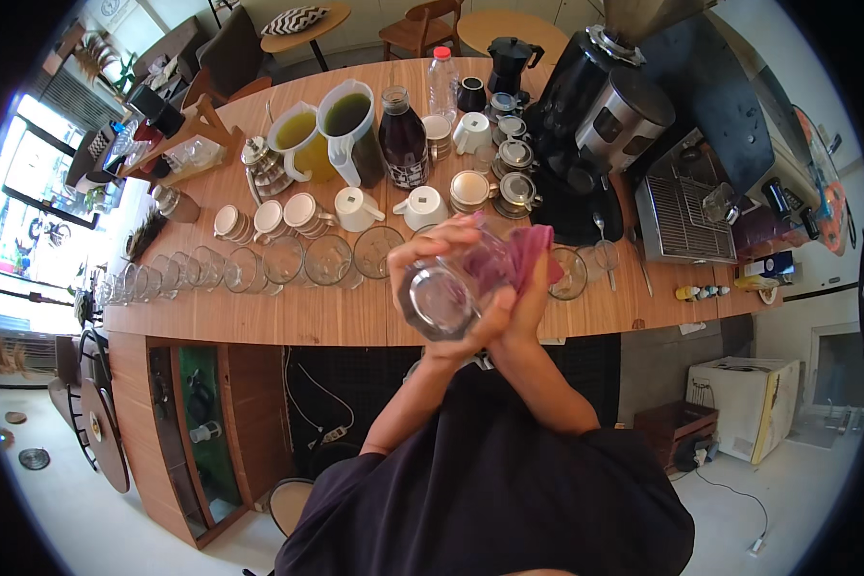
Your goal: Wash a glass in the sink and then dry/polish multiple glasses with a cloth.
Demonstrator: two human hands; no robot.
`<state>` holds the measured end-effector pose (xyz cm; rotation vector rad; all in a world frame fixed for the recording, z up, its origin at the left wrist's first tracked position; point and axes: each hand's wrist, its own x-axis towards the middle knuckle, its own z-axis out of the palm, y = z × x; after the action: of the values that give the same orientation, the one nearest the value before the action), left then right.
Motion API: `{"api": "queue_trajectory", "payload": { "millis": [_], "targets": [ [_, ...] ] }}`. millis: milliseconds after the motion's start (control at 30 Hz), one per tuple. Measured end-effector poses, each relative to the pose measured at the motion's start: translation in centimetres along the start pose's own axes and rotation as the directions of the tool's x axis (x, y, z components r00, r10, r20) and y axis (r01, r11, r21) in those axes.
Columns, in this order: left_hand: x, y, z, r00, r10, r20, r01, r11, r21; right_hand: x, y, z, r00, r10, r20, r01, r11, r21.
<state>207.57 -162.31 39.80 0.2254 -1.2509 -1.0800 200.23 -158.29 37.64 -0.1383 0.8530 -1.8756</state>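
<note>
My left hand [484,330] is wrapped around a clear, faceted drinking glass [441,301], tilted so that its base faces me. A magenta cloth [534,246] is bunched at the glass's far end. My right hand [529,311] grips this cloth against the glass, its fingers partly hidden behind the fabric. Both hands are above the front of a wooden counter [345,317], with the wrists close together. Just left of them, a row of clear glasses [329,259] runs along the counter. Another glass [569,275] stands to the right, partly covered by the cloth.
Behind the glasses are stacked white cups [306,214], two pitchers of green and yellow liquid [345,137] and a dark bottle [403,144]. Metal drip filters [516,193], a coffee grinder [583,108] and an espresso machine [691,216] occupy the right.
</note>
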Motion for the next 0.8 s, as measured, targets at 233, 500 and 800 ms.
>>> {"api": "queue_trajectory", "payload": {
  "millis": [233,500,800],
  "targets": [
    [1.2,-0.9,-0.9,0.909,0.059,0.412,0.163,0.86,-0.483,-2.1,-5.2,-3.1,0.776,0.113,0.621,-0.263,0.952,0.155],
    [-1.3,-1.7,6.4,0.974,-0.103,0.204,0.191,0.858,-0.477,-4.6,-10.6,-7.5,0.814,0.206,0.543,-0.269,0.962,0.038],
    [-7.3,-1.5,16.4,0.864,-0.37,-0.341,0.294,0.921,-0.256,-0.6,-9.9,-10.4,0.881,-0.449,0.149,0.471,0.861,-0.189]
  ]
}}
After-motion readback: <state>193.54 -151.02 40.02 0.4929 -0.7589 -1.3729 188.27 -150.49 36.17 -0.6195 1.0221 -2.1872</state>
